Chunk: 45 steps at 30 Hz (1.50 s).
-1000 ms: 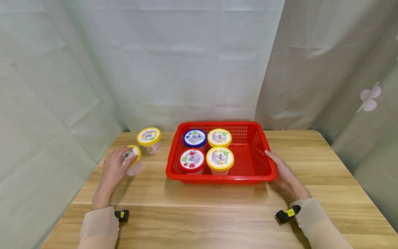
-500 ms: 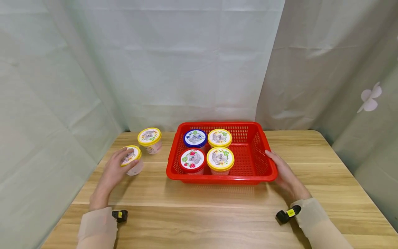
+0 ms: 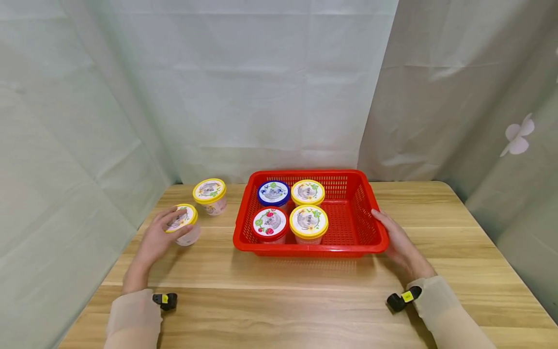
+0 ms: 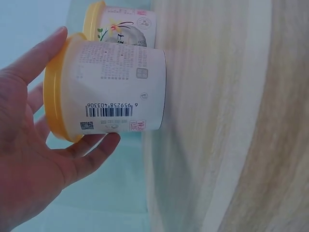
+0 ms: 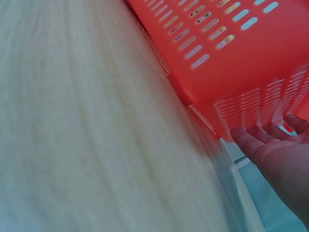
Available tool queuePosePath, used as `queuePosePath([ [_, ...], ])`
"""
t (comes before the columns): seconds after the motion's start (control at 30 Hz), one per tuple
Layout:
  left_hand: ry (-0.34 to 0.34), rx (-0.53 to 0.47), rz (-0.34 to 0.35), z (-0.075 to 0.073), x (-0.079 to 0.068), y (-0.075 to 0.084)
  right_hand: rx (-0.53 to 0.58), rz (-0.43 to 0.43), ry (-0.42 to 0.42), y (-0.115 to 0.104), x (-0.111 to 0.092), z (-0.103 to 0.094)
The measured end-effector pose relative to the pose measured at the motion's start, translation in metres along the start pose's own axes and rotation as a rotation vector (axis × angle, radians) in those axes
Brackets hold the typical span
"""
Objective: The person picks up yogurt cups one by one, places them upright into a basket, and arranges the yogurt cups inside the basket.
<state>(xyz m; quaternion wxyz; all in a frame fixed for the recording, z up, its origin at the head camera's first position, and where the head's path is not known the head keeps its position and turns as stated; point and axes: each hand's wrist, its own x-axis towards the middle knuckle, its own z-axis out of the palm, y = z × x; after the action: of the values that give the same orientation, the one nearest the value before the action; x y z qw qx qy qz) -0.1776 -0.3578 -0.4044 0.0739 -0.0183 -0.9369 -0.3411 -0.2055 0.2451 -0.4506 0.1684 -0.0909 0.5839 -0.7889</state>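
Pale creased curtains (image 3: 244, 87) around a wood-grain table (image 3: 279, 315).

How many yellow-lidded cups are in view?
4: a near cup at the left hand, a far cup behind it; in the red basket, a front cup and a back cup.

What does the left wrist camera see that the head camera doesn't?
Only the left wrist view shows the barcode on the side of the yellow-lidded tub in the left hand.

Only the head view shows the red basket, the blue-lidded tub and red-lidded tub inside it, and the right hand.

Both show the left hand, its tub, the tub beside it and the wooden table.
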Motion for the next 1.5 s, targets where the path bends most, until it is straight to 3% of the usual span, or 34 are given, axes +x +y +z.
queuePosePath([
  [0.93,0.059,0.003,-0.033,0.002,0.001,0.004,0.001,-0.007,-0.027,-0.001,0.0,0.0],
  [1.5,0.151,-0.044,0.041,-0.01,0.002,0.03,0.017,0.001,-0.005,0.0,0.0,0.001],
])
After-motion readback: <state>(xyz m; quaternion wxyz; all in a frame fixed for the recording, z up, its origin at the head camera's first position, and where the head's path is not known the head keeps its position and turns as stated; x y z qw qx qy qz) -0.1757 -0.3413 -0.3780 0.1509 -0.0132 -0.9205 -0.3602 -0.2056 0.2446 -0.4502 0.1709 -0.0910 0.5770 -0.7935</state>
